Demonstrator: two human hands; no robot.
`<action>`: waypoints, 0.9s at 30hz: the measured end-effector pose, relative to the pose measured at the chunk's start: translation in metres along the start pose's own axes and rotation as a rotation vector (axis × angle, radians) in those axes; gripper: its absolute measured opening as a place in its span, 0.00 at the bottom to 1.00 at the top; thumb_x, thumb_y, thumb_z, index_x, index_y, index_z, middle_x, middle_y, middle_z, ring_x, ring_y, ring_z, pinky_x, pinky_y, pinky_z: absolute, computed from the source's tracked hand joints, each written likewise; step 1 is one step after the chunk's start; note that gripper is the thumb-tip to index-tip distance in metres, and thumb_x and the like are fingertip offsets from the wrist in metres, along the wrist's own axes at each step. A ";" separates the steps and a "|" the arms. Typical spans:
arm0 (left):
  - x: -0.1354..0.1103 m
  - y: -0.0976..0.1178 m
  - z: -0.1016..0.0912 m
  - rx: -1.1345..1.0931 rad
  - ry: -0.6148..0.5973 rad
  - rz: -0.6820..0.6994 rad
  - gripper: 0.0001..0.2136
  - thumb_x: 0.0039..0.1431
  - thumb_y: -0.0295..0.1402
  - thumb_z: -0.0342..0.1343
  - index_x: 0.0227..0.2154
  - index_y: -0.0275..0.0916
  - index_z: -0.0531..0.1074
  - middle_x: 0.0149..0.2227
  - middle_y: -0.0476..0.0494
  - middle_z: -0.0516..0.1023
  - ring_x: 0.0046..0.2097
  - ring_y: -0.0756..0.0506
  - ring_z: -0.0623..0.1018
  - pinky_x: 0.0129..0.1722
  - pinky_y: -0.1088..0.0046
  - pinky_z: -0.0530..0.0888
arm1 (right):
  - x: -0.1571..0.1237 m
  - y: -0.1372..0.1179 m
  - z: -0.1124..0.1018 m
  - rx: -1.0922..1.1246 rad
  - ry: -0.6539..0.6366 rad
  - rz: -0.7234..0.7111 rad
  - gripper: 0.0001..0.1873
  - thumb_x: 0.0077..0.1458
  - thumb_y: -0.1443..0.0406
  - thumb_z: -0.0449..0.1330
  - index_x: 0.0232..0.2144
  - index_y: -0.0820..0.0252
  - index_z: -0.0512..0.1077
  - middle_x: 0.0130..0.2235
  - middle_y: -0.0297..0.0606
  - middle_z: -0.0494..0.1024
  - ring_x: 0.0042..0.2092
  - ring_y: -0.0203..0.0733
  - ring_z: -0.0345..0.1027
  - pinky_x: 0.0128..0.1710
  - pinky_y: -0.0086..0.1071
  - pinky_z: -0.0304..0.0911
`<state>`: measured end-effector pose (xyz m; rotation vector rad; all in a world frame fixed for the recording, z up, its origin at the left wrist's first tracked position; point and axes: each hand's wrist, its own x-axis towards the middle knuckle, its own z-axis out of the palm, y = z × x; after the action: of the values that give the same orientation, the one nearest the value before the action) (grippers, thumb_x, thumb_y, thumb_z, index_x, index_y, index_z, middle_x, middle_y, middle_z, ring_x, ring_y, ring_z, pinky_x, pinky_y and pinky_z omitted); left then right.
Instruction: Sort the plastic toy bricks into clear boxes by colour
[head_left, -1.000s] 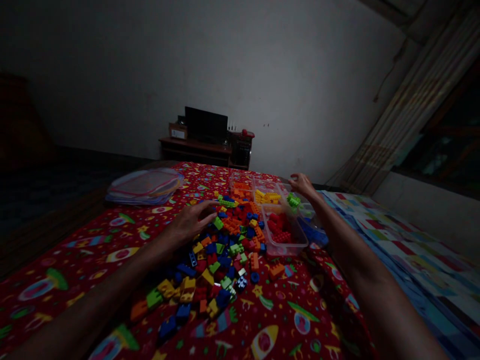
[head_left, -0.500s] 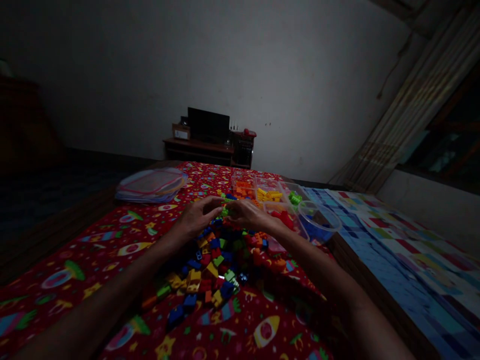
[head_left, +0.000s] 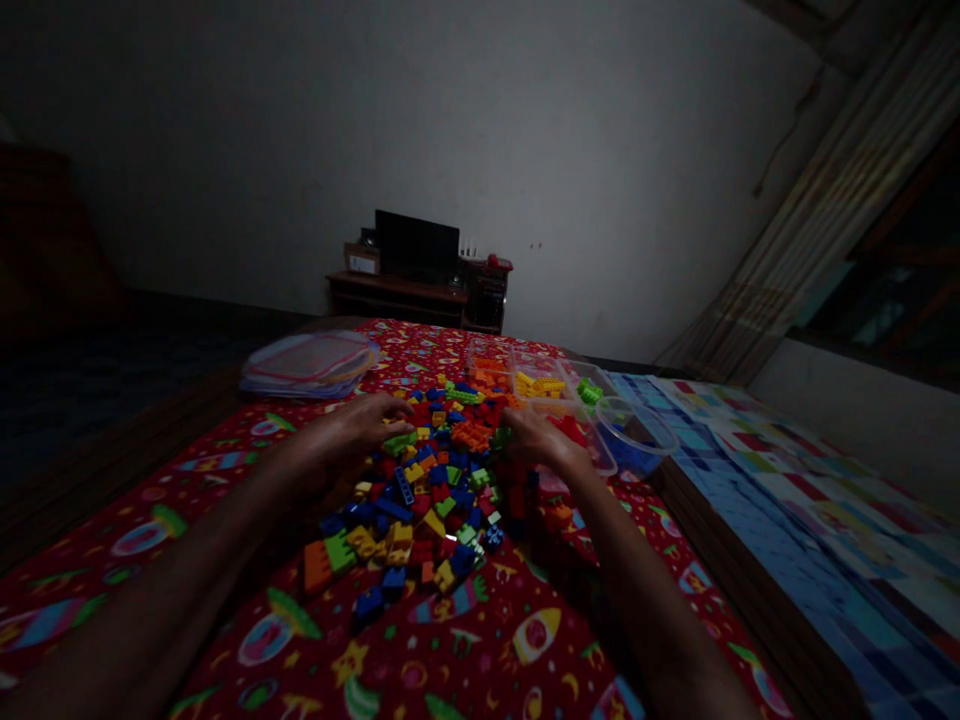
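- The pile of toy blocks [head_left: 427,500], red, blue, yellow, green and orange, lies in the middle of the tabletop [head_left: 187,480] on a red cloth printed with rockets.
- The left hand [head_left: 360,425] lies palm down at the pile's 10 o'clock edge, its fingers stretched out flat and touching the blocks. In the dim light I cannot tell whether it grips one.
- The right hand [head_left: 536,440] lies palm down at the pile's 2 o'clock edge, knuckles up and fingers curled onto the blocks. Whether it holds one is hidden.
- The clear tubs [head_left: 592,385] stand close together at 1 o'clock from the pile, holding orange, yellow, green and red blocks apart; a round tub [head_left: 637,440] with blue blocks is just beside the right hand.
- A stack of lids [head_left: 311,362] lies at 11 o'clock, well apart from the pile.
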<state>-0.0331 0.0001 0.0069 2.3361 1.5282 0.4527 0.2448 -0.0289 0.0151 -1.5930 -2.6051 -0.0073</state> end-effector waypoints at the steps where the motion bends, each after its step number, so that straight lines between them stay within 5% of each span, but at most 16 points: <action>1: -0.001 0.001 -0.003 0.011 -0.023 0.000 0.22 0.45 0.50 0.50 0.34 0.39 0.78 0.37 0.42 0.81 0.39 0.40 0.78 0.37 0.70 0.72 | 0.000 -0.002 0.005 -0.013 -0.006 -0.011 0.17 0.50 0.74 0.53 0.44 0.65 0.68 0.38 0.44 0.74 0.36 0.40 0.65 0.32 0.29 0.56; 5: -0.007 0.002 -0.005 0.062 -0.092 -0.019 0.15 0.41 0.47 0.55 0.25 0.41 0.76 0.27 0.48 0.79 0.30 0.44 0.76 0.27 0.74 0.68 | -0.001 -0.012 0.028 -0.052 0.064 -0.023 0.19 0.58 0.72 0.47 0.51 0.66 0.65 0.41 0.47 0.74 0.40 0.42 0.65 0.38 0.32 0.57; 10: -0.009 0.005 0.004 0.108 -0.040 0.027 0.11 0.40 0.43 0.56 0.15 0.41 0.70 0.18 0.49 0.72 0.23 0.46 0.71 0.23 0.73 0.63 | -0.002 -0.013 0.041 -0.057 0.163 -0.020 0.20 0.58 0.72 0.49 0.52 0.66 0.65 0.42 0.49 0.74 0.41 0.45 0.64 0.40 0.35 0.57; 13: -0.007 0.008 0.001 -0.046 -0.039 0.040 0.09 0.40 0.41 0.56 0.21 0.42 0.74 0.24 0.48 0.77 0.29 0.43 0.75 0.27 0.72 0.68 | -0.001 -0.006 0.033 0.007 0.211 -0.022 0.14 0.57 0.69 0.52 0.46 0.64 0.69 0.39 0.47 0.74 0.38 0.42 0.63 0.38 0.33 0.56; 20: -0.002 0.023 0.007 -0.470 0.077 -0.001 0.26 0.37 0.48 0.59 0.40 0.39 0.73 0.30 0.46 0.80 0.35 0.41 0.79 0.33 0.67 0.75 | 0.008 0.010 0.001 0.502 0.287 -0.014 0.10 0.54 0.64 0.56 0.38 0.61 0.72 0.32 0.35 0.73 0.32 0.35 0.63 0.30 0.27 0.55; 27: -0.002 0.031 0.021 -0.239 0.088 0.033 0.22 0.42 0.43 0.57 0.42 0.40 0.75 0.35 0.44 0.81 0.38 0.39 0.79 0.37 0.67 0.74 | 0.009 0.012 -0.001 0.858 0.168 0.010 0.13 0.51 0.59 0.58 0.34 0.64 0.73 0.28 0.34 0.72 0.26 0.33 0.63 0.26 0.26 0.57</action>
<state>0.0009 -0.0154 0.0007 2.1845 1.3900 0.7138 0.2513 -0.0154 0.0164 -1.1994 -2.0106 0.8123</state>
